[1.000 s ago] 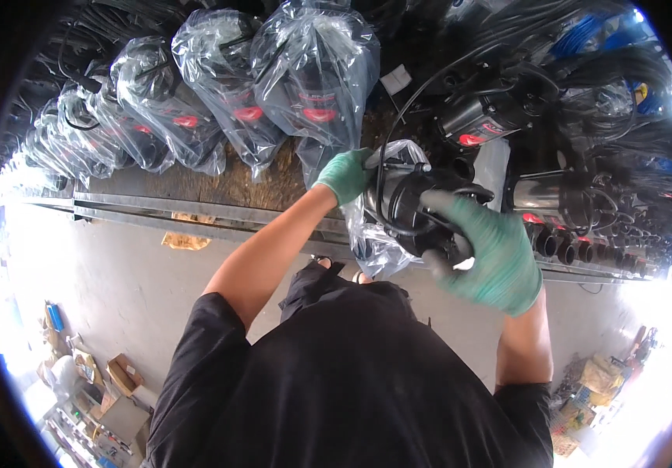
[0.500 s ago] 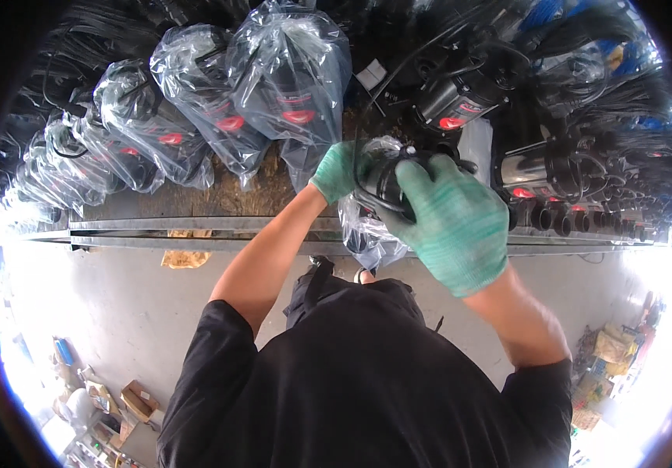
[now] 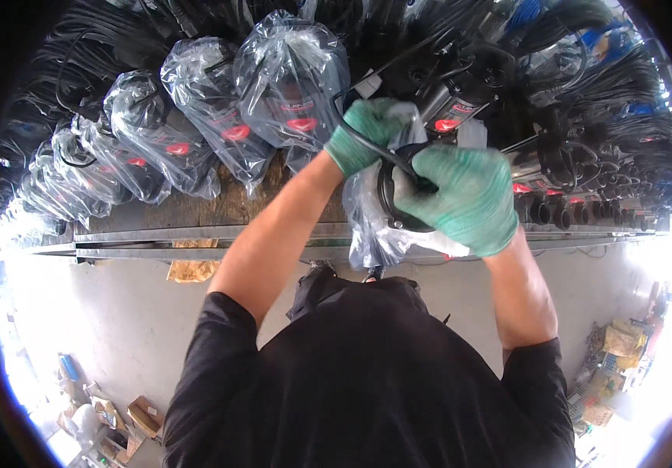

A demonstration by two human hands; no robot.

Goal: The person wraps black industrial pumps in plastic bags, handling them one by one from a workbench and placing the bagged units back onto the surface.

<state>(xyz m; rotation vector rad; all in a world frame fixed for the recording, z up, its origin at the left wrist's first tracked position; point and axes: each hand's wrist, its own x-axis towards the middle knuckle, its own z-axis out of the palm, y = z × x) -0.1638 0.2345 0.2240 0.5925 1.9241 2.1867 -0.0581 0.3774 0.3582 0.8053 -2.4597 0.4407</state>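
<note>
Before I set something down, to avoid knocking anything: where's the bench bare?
A narrow wooden strip shows left of the left hand, between the bagged pumps and the front metal rail. It's crowded around the right hand, and farther right with unbagged pumps and cables.

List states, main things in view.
Left hand: gloved, fingers curled, near clear bag
Right hand: gloved, on black unit, grip unclear
Black unit: partly hidden
Clear bag: crumpled, against black unit
Cable: bent, crossing left hand
Left-row units: bagged
Unit beyond right hand: unbagged
</note>
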